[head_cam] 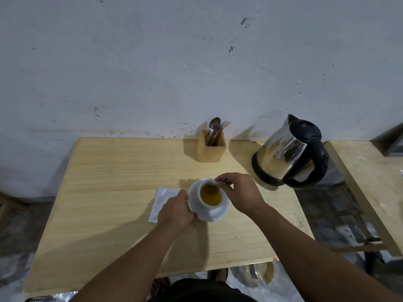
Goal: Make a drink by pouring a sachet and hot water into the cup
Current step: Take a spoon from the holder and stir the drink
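A white cup point(204, 203) stands on a white saucer point(220, 213) at the middle of the wooden table point(113, 192), and it holds amber liquid point(212, 198). My left hand point(175, 211) grips the saucer's left edge. My right hand point(238, 191) hovers over the cup's far rim, fingers pinched on what looks like a small spoon point(209, 188) dipping into the liquid. A white sachet point(162, 198) lies flat on the table left of the saucer, partly under my left hand.
A steel kettle point(287, 153) with a black handle sits on its base at the back right. A wooden holder point(211, 147) with a spoon and fork stands by the wall. A second wooden surface point(370, 182) lies to the right across a gap.
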